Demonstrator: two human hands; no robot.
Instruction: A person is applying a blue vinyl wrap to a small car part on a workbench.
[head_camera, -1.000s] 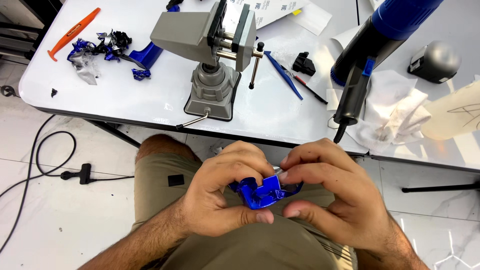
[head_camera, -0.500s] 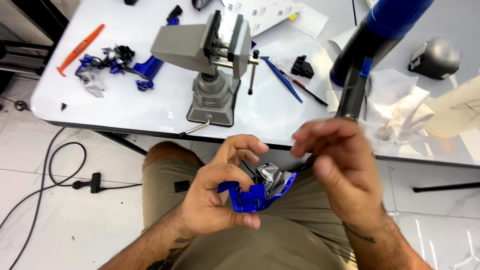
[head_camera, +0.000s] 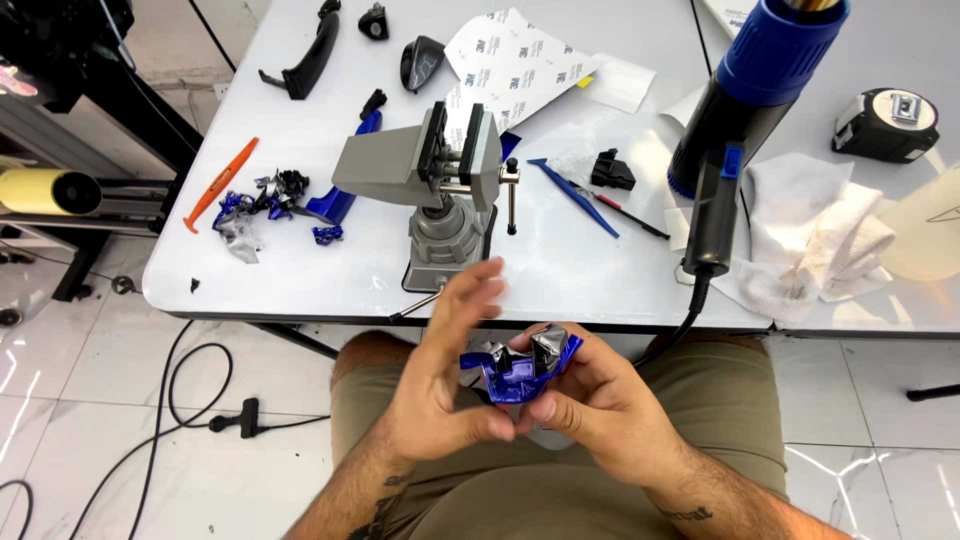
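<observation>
Your right hand has its fingers clamped on the blue part, held over your lap. Your left hand stands at its 9 o'clock, thumb against it, fingers spread apart and raised. On the bench at 12 o'clock: grey vise. Beyond it, white printed backing sheets, rectangular. At 2 o'clock, the blue-and-black heat gun.
</observation>
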